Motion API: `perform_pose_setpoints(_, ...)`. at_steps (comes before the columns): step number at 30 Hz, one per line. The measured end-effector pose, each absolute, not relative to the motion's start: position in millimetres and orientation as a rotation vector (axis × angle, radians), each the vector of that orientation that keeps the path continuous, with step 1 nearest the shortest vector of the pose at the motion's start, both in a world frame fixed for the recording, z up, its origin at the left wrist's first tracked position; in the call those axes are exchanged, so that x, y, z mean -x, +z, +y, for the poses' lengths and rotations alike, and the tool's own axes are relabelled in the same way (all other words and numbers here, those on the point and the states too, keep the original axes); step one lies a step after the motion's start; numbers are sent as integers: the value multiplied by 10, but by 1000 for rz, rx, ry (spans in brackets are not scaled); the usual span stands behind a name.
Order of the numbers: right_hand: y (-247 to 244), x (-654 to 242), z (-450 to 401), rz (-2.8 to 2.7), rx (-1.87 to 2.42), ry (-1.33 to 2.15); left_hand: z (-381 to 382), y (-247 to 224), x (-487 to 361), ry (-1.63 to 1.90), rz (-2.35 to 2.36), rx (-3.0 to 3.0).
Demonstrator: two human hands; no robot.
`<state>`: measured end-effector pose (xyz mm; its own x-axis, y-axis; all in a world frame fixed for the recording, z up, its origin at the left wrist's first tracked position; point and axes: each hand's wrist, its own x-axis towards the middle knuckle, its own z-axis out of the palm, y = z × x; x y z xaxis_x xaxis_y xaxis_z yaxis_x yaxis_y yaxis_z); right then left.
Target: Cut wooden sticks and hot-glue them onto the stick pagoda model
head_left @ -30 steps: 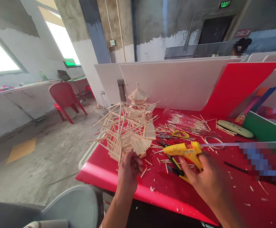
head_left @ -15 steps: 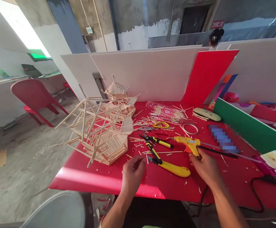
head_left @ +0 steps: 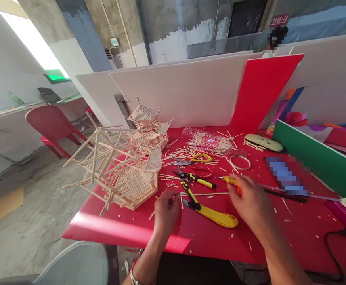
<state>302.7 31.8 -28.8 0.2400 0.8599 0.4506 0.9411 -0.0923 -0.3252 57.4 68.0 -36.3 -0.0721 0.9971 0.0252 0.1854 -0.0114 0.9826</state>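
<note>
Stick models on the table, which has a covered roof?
The rear model: its pointed roof is slatted over, while the front model has bare sticks on top.

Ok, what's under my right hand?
Your right hand covers much of a yellow glue gun; its nozzle and front body show. The handle is hidden, as is the red table directly beneath.

A red plastic chair [head_left: 52, 123] and a flat brown sheet [head_left: 4, 206] rest on the grey concrete floor [head_left: 42, 221]; a flat red board [head_left: 268, 91] stands before white panels [head_left: 175, 93]
</note>
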Motion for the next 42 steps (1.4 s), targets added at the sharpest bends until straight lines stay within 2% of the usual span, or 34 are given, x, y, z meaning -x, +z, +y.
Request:
perform_pose_setpoints(3, 45, -2500, 694, -2118, 1777, 173, 636, -391, -557, 1150, 1383, -1193)
perform_pose_setpoints(6, 162, -2002, 1205, -2344, 1704, 249, 568, -404, -535, 1112, 1395, -1221)
perform_pose_setpoints(11, -1, -1536, 1845, -2602, 1699, 303, 453, -369, -405, 1089, 1376, -1225)
perform_pose_setpoints(24, -85, -1608, 2075, -2757, 1737, 452, 380, -417, -247, 1087, 1339, -1144)
perform_pose_setpoints(29, -99, -1547, 2055, -2672, 1704, 619, 344, -410, -250, 1112, 1338, -1117)
perform_pose_setpoints(34, -101, -1587, 1995, -2358, 1655, 898, 344, -301, -253, 1144, 1328, -985)
perform_pose_setpoints(42, -99, -1979, 1092, -1622, 1340, 1439, 351, -140, -295, 1139, 1117, -595)
